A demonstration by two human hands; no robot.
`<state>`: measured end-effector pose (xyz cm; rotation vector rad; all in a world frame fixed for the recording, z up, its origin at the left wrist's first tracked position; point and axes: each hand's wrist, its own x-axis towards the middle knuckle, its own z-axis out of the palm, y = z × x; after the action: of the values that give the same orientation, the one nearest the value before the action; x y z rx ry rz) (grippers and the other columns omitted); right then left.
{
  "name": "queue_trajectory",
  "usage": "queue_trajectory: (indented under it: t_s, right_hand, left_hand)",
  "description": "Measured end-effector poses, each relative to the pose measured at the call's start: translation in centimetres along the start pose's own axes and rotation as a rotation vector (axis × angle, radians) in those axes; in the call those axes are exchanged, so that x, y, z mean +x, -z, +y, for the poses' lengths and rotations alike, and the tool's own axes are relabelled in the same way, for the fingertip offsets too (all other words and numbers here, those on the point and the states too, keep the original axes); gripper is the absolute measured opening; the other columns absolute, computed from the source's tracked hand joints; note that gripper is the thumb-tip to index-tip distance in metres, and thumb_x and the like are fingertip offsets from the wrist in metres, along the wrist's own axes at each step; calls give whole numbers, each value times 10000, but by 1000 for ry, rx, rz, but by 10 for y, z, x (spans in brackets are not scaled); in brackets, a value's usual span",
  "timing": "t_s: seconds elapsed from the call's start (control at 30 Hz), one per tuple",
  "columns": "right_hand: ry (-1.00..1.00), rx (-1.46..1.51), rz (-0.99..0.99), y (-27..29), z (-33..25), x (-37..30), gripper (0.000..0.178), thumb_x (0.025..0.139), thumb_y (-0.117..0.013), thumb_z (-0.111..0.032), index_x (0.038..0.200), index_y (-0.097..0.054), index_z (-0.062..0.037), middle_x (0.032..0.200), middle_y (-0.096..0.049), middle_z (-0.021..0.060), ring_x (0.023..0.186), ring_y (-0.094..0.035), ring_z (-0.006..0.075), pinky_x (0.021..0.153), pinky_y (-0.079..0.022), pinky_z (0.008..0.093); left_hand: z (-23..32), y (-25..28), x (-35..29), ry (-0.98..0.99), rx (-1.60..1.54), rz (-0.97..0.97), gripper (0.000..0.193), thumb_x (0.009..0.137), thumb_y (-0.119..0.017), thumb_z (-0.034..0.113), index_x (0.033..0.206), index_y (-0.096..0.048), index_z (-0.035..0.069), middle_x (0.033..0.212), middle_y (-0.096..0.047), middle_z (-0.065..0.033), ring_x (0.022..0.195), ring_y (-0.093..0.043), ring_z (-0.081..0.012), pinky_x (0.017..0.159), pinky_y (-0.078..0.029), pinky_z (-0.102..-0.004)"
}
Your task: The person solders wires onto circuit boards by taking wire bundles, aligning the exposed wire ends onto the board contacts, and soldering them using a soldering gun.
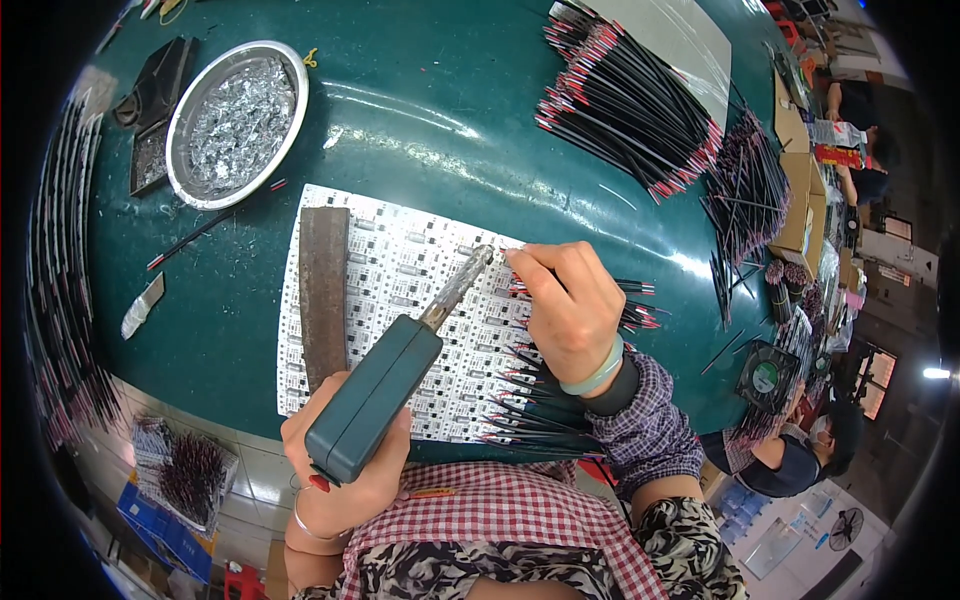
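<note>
My left hand [345,450] is wrapped around the dark green body of a soldering gun [375,395]. Its metal barrel slants up and right, and the tip meets the top right part of a white circuit board panel [385,235]. Beside that tip, my right hand [570,310] pinches a thin wire whose end lies against the panel; the fingers hide most of it. Black wires with red and white ends [530,405] run along the panel's right edge, partly under my right wrist. A flat brown metal bar [325,290] lies across the panel's left part.
A steel bowl [298,125] of silvery scraps stands at far left near a dark box [150,160]. Bundled black wires [630,110] lie at far right, with another pile [750,180] beyond. A small fan [765,375] sits on the right edge. Another person [790,455] is farther right.
</note>
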<state>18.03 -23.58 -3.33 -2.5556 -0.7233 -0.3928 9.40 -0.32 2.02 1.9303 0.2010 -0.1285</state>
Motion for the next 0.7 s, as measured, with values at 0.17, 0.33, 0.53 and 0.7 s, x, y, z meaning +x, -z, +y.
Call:
queue_trajectory:
  t_s: [0.17, 0.33, 0.53, 0.7]
  right_hand:
    - [-1, -3, 0, 0, 0, 0, 391, 639, -651, 118, 999, -707, -22, 908, -665, 103, 764, -640, 259, 622, -530, 342]
    - [-1, -12, 10, -1, -2, 0, 388, 641, -658, 117, 999, -709, -24, 902, -667, 98, 758, -639, 254, 621, -529, 338]
    - [-2, -15, 18, -2, -1, -1, 386, 641, -660, 117, 996, -710, -26, 904, -670, 93, 752, -637, 251, 615, -525, 337]
    - [3, -14, 19, -2, -1, -1, 384, 639, -655, 113, 995, -708, -22, 904, -669, 94, 748, -635, 250, 611, -524, 335]
  left_hand:
    - [1, -1, 3, -12, -12, -18, 155, 744, -718, -63, 890, -667, -63, 772, -627, -88, 624, -598, -122, 571, -472, -258]
    - [-3, -2, 0, 31, -16, -41, 141, 741, -717, -65, 870, -660, -60, 771, -619, -94, 613, -592, -135, 570, -471, -262]
    - [-2, -3, 2, -37, -9, 2, 137, 738, -715, -65, 864, -664, -59, 784, -631, -108, 611, -600, -141, 565, -471, -269]
    - [0, -5, 6, -37, -29, 9, 136, 739, -713, -67, 865, -663, -58, 776, -625, -103, 608, -598, -137, 557, -465, -270]
